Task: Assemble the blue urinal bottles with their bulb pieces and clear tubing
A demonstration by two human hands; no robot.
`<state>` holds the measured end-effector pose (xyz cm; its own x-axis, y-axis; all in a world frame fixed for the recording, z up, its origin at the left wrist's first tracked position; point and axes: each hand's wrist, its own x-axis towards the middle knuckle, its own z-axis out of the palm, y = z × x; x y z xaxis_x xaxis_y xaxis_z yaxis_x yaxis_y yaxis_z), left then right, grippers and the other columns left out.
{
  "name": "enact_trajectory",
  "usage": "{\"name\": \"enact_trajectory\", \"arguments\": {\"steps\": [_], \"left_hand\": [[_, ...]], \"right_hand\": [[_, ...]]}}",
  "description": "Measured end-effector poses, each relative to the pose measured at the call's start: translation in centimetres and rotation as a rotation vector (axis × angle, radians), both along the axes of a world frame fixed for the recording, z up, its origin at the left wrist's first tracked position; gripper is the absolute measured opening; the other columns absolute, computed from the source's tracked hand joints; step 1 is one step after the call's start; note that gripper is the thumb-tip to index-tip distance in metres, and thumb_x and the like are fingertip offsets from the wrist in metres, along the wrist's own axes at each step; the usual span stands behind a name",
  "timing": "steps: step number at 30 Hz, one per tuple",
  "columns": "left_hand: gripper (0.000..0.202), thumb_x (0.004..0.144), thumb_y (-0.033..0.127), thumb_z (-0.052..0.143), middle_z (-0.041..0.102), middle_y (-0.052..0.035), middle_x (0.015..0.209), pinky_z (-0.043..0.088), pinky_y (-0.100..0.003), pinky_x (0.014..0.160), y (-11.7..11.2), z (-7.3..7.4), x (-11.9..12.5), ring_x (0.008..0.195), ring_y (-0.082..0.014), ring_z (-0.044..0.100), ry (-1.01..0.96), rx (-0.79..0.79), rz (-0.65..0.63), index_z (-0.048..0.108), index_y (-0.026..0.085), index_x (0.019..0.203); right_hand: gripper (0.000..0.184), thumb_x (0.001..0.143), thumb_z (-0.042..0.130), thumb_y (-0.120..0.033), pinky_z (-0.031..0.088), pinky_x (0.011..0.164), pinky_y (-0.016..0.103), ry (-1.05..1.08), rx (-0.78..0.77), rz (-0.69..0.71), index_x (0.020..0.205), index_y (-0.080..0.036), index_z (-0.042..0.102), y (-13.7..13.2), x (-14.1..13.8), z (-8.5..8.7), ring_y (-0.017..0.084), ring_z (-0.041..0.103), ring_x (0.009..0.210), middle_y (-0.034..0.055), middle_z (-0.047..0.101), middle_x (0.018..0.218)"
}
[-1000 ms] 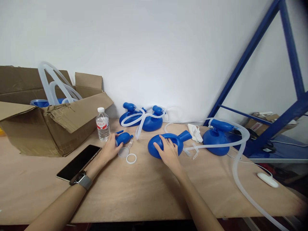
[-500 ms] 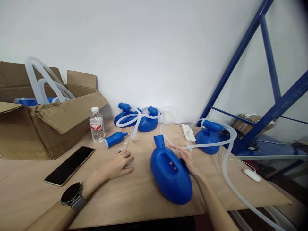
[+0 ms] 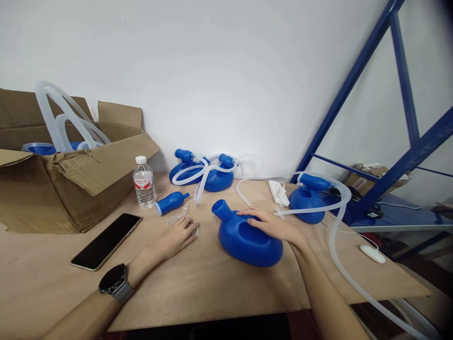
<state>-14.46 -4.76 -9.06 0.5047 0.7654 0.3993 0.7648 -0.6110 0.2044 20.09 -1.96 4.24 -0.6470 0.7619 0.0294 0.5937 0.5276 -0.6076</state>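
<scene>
right hand (image 3: 271,225) lies flat on blue plastic basin (image 3: 249,243) mid-table, fingers spread, no real grip; left hand (image 3: 176,239) open, holding nothing, on plywood table (image 3: 212,288), just beside clear plastic fitting (image 3: 181,217), near blue bulb piece (image 3: 171,203).

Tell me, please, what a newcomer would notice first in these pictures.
A blue plastic vessel sits under the right hand on the plywood table. Behind it, two more vessels lie tangled in clear tubing by the wall, and tubing loops rise from the cardboard box at left.
</scene>
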Motion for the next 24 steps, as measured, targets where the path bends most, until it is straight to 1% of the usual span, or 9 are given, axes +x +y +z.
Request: {"name": "enact_trajectory", "arguments": {"steps": [2,4,7,10,13,16,18,21,24], "left_hand": [[0.042,0.103,0.052,0.050,0.068,-0.0112,0.116,0.048,-0.049,0.098,0.1,0.2,0.1,0.109,-0.0308,0.062,-0.009,-0.028,0.024,0.064,0.024,0.132],[0.048,0.101,0.055,0.051,0.067,-0.0125,0.122,0.046,-0.052,0.102,0.1,0.8,0.3,0.116,-0.0327,0.060,-0.140,-0.028,0.082,0.061,0.024,0.136],[0.050,0.102,0.053,0.049,0.064,-0.0112,0.122,0.049,-0.046,0.100,-0.1,2.6,0.9,0.112,-0.0276,0.061,-0.504,-0.023,0.186,0.057,0.023,0.141],[0.050,0.104,0.050,0.047,0.058,-0.0082,0.119,0.051,-0.040,0.098,-0.6,4.6,2.0,0.106,-0.0223,0.061,-0.710,-0.028,0.136,0.052,0.025,0.147],[0.048,0.104,0.048,0.047,0.053,-0.0087,0.122,0.048,-0.040,0.106,-1.0,5.8,3.7,0.115,-0.0235,0.058,-0.667,-0.045,0.049,0.055,0.025,0.145],[0.044,0.104,0.047,0.044,0.052,-0.0109,0.126,0.046,-0.042,0.108,-1.1,6.4,5.0,0.121,-0.0261,0.055,-0.583,-0.078,0.043,0.058,0.023,0.138],[0.043,0.105,0.047,0.042,0.054,-0.0118,0.126,0.046,-0.044,0.107,-1.0,6.6,5.4,0.120,-0.0269,0.056,-0.546,-0.104,0.018,0.057,0.021,0.135],[0.038,0.106,0.045,0.039,0.062,-0.0122,0.123,0.047,-0.044,0.103,-0.8,6.5,5.5,0.115,-0.0274,0.060,-0.530,-0.152,-0.032,0.055,0.020,0.130],[0.039,0.106,0.043,0.036,0.065,-0.0136,0.126,0.047,-0.046,0.101,-0.7,5.8,5.7,0.115,-0.0288,0.062,-0.577,-0.126,-0.009,0.052,0.019,0.132]], "right_hand": [[0.040,0.098,0.047,-0.037,0.043,0.117,0.044,0.085,-0.013,0.020,0.127,-0.027,0.073,1.0,-0.5,-1.0,0.026,0.060,0.132,0.0035,0.068,0.139],[0.040,0.097,0.043,-0.030,0.045,0.115,0.045,0.147,0.038,-0.009,0.120,-0.027,0.076,1.7,-1.2,-2.1,0.025,0.063,0.126,0.0038,0.072,0.132],[0.039,0.099,0.042,-0.026,0.045,0.113,0.046,0.177,0.157,-0.041,0.118,-0.027,0.076,1.9,-2.1,-3.3,0.026,0.065,0.121,0.0046,0.074,0.129],[0.033,0.102,0.049,-0.034,0.046,0.111,0.044,0.171,0.191,-0.017,0.119,-0.027,0.076,1.6,-2.9,-3.6,0.026,0.066,0.121,0.0043,0.074,0.128],[0.030,0.100,0.059,-0.042,0.048,0.109,0.041,0.153,0.193,-0.004,0.120,-0.028,0.076,1.2,-3.6,-3.2,0.026,0.068,0.120,0.0029,0.076,0.127],[0.031,0.097,0.066,-0.046,0.048,0.107,0.038,0.154,0.214,-0.009,0.120,-0.029,0.077,1.1,-3.8,-3.0,0.026,0.069,0.117,0.0018,0.077,0.124],[0.034,0.095,0.068,-0.049,0.049,0.106,0.038,0.162,0.217,-0.007,0.121,-0.029,0.077,1.2,-3.8,-3.1,0.026,0.070,0.117,0.0015,0.077,0.124],[0.036,0.094,0.068,-0.051,0.049,0.106,0.038,0.159,0.211,-0.006,0.121,-0.029,0.077,1.3,-3.7,-3.3,0.026,0.070,0.117,0.0018,0.077,0.124],[0.034,0.094,0.069,-0.049,0.050,0.106,0.039,0.168,0.209,-0.032,0.119,-0.028,0.078,1.2,-3.7,-3.4,0.027,0.070,0.116,0.0029,0.077,0.124]]}}
